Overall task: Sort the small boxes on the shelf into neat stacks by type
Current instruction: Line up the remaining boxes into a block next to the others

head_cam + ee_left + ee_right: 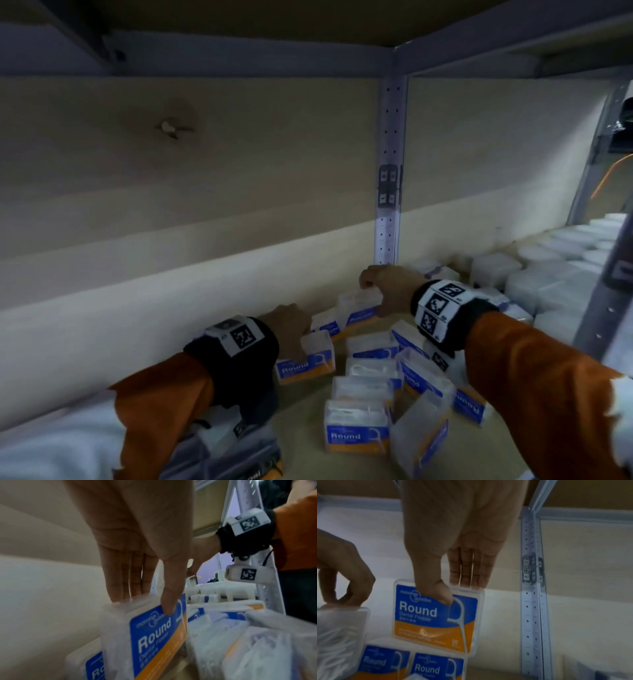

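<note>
**Readable print on your flosser boxes**

You can read "Round" in white on the blue label of the flosser box (436,616) pinched by your right hand (462,540), with "Dental Flosser" beneath it; a small brand line above is too blurred to read; the orange band carries "20"; the box under your left hand (137,547) shows "Round" too; the wrist-band tags (436,305) bear square coded markers only.

We see boxes (436,615): frosted clear plastic, glossy blue-orange paper labels | shelf board (301,431): matt, like pressed wood | post (388,144): grey painted metal, perforated | sleeves (534,373): orange cloth, soft
</note>
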`<move>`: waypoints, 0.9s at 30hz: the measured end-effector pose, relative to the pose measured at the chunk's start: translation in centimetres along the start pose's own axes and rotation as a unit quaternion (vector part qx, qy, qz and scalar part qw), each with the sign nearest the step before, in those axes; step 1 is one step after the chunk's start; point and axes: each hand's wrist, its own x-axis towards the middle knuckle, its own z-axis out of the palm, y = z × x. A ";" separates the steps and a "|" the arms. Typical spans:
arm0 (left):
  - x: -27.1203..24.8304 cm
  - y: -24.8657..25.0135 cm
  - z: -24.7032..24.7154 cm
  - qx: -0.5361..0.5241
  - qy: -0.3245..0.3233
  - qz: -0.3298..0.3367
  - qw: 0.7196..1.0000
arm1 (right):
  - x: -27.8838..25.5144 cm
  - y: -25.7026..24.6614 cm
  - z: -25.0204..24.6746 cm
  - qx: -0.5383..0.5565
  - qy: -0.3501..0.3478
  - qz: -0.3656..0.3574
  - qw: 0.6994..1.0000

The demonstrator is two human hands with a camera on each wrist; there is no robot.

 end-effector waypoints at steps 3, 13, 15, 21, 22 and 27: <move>1.4 -0.2 0.4 0.021 -0.015 -0.008 1.000 | 1.8 0.0 1.1 -0.009 -0.026 -0.008 1.000; 4.2 -0.5 1.4 0.040 -0.051 -0.011 0.998 | 5.7 -0.2 3.6 -0.024 -0.113 -0.040 0.993; 4.6 -0.3 1.4 0.047 -0.059 -0.010 0.997 | 6.2 -0.4 4.0 -0.033 -0.128 -0.046 0.990; 5.5 -0.2 1.6 0.062 -0.064 -0.010 0.996 | 7.6 -0.9 5.3 -0.061 -0.152 -0.055 0.985; 5.6 -0.2 1.7 0.063 -0.064 -0.010 0.996 | 7.7 -0.9 5.4 -0.057 -0.151 -0.053 0.985; 5.9 -0.2 2.0 0.063 -0.071 -0.028 0.995 | 7.8 -1.7 5.8 -0.102 -0.126 -0.038 0.986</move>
